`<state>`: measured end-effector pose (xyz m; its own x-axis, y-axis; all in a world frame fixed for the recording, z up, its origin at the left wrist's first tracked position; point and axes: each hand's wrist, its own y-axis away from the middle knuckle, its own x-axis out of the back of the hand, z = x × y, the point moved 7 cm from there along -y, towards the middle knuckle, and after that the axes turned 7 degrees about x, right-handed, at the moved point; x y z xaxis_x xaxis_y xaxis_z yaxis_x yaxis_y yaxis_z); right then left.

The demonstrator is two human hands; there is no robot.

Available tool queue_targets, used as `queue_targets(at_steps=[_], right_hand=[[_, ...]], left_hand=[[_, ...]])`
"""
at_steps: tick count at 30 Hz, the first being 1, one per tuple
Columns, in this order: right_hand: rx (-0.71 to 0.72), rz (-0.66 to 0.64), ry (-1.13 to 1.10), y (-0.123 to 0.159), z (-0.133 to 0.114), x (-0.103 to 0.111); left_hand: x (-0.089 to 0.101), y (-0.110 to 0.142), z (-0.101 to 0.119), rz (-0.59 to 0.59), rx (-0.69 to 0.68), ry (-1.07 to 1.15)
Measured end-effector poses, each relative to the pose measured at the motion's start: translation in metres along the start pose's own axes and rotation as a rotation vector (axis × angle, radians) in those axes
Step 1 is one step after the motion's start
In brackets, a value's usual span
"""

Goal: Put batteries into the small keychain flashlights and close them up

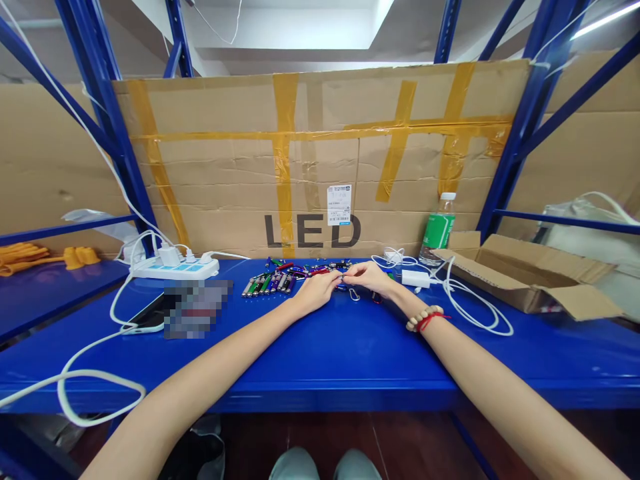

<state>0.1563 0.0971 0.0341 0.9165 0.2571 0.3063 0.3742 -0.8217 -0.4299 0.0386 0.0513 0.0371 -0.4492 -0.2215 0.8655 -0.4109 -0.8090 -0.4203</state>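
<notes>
My left hand (317, 291) and my right hand (371, 277) meet above the blue shelf (330, 347), fingertips pinched close together. Between them is something small, mostly hidden by the fingers. Just below my right fingers lies a silver carabiner clip (355, 295). Left of my left hand, several small metallic cylinders, like mini flashlights (269, 285), lie side by side in a row, in silver, green, purple and blue. Behind both hands is a loose pile of similar coloured pieces (300, 270). A beaded bracelet with red string (425, 318) circles my right wrist.
At left are a white power strip (175, 268), a phone (153, 313) and white cables. A white adapter (415, 279), a coiled cable (480, 319), a green-labelled bottle (439, 230) and an open cardboard box (530, 280) stand at right. A large cardboard panel (225, 180) closes the back.
</notes>
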Motion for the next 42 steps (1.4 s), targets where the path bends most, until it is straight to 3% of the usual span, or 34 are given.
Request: queue_targets(at_steps=[10, 28, 42], right_hand=[[-0.005, 0.017, 0.005, 0.0009, -0.0051, -0.0056], [-0.049, 0.017, 0.117, 0.0039, -0.0054, -0.0016], [0.003, 0.009, 0.131, -0.0016, 0.0020, -0.0032]], left_hand=[[0.0071, 0.0012, -0.0010, 0.096, 0.056, 0.037], [0.0039, -0.0009, -0.0013, 0.049, 0.126, -0.059], [0.0055, -0.0020, -0.0042, 0.076, 0.194, -0.120]])
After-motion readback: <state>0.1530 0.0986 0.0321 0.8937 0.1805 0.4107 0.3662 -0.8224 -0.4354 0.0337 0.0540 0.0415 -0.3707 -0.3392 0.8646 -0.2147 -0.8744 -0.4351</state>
